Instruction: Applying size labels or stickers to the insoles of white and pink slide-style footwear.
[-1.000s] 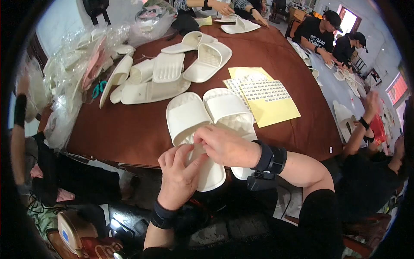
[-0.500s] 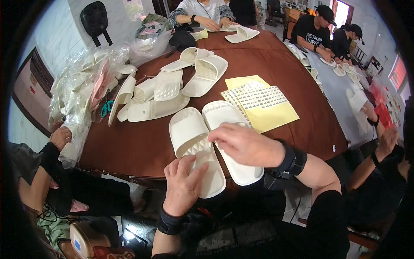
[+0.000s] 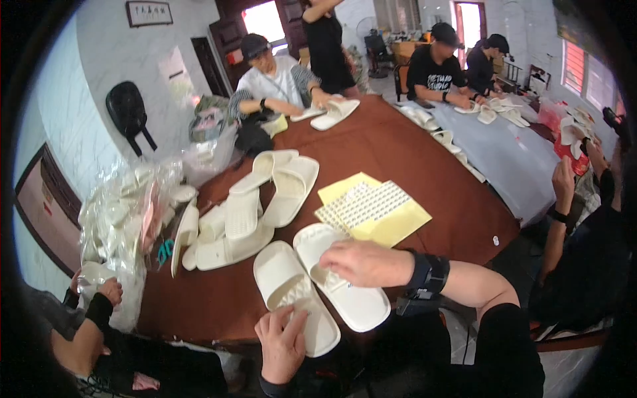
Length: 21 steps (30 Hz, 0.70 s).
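Note:
Two white slippers lie side by side at the table's near edge, toes pointing away. On the left slipper (image 3: 320, 330), the fingers of my left hand (image 3: 281, 343) rest bent and apart on the footbed's left edge, close behind the strap. My right hand (image 3: 369, 263) is above the right slipper (image 3: 363, 309), its fingers curled together just behind the strap. Whatever its fingertips pinch, if anything, is hidden. Beyond the slippers are overlapping yellow-backed sticker sheets (image 3: 402, 223) with rows of small printed labels.
Several white slippers (image 3: 242, 215) are heaped left of the sheets, beside teal-handled scissors (image 3: 165, 251). Clear plastic bags (image 3: 109, 212) of slippers fill the left edge of the brown-covered table (image 3: 458, 212). People work across the table, at a grey table (image 3: 511, 156) and on both sides.
The view has tilted up, so the table appears lower and more of the room shows. My right hand stays curled over the right slipper; my left hand has drawn back slightly along the left one.

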Available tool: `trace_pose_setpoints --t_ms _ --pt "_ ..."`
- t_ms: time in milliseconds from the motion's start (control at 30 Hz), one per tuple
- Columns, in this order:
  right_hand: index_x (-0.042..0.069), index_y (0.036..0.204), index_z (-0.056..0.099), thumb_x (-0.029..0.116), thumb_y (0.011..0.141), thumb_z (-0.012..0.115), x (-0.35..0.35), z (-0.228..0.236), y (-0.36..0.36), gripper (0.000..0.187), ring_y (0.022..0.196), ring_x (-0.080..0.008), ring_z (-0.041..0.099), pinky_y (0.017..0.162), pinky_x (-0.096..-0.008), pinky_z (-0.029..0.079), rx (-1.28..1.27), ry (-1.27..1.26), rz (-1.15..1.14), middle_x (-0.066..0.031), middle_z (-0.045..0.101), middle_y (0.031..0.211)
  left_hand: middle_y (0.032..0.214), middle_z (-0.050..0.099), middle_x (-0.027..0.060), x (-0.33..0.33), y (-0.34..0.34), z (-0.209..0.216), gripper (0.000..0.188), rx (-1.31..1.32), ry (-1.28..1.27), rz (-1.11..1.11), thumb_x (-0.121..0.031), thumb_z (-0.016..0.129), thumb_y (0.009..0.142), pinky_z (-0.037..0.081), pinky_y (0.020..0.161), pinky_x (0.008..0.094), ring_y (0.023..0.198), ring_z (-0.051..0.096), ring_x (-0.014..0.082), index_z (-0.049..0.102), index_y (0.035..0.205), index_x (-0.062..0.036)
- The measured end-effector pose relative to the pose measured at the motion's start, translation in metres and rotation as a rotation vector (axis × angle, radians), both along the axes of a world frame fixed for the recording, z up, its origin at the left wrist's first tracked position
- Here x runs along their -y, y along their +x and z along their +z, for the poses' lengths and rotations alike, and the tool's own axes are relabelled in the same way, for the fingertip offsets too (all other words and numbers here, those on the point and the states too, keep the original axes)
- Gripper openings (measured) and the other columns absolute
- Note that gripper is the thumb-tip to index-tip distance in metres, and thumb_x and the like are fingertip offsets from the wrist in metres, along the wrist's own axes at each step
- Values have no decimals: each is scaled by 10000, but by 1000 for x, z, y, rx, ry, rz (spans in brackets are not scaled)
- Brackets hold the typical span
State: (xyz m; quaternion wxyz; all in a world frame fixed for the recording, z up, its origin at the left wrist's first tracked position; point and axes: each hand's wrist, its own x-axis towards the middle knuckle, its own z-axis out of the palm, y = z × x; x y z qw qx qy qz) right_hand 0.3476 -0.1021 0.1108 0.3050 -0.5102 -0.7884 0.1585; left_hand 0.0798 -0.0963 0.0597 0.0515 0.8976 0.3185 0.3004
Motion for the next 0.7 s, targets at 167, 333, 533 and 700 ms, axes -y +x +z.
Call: trace_pose_setpoints --t_ms 167,333,533,700 --pt "21 1034 609 147 933 505 0 -4 -8 193 943 -361 607 822 -445 481 5 36 38 -180 622 974 1130 602 85 3 0 1 355 3 18 2 -5 607 742 388 891 410 1004 519 292 713 1060 -123" --pt "32 1033 613 135 920 518 1 -1 -7 180 939 -355 610 813 -436 484 27 44 44 -166 626 986 1125 605 79 4 2 1 347 -9 19 15 -6 630 734 390 888 413 993 520 287 717 1048 -126" --pt "24 1009 609 120 915 520 1 5 -5 161 935 -349 614 802 -437 484 62 75 14 -167 630 975 1111 613 87 2 -1 -1 350 40 11 -21 35 619 724 405 888 423 1000 530 297 713 1031 -105" --pt "6 992 598 111 905 528 -1 8 -5 154 932 -344 618 795 -440 484 93 43 47 -179 634 968 1008 641 154 -10 -18 -4 286 415 -120 2 116 524 752 486 778 330 902 613 281 669 976 13"
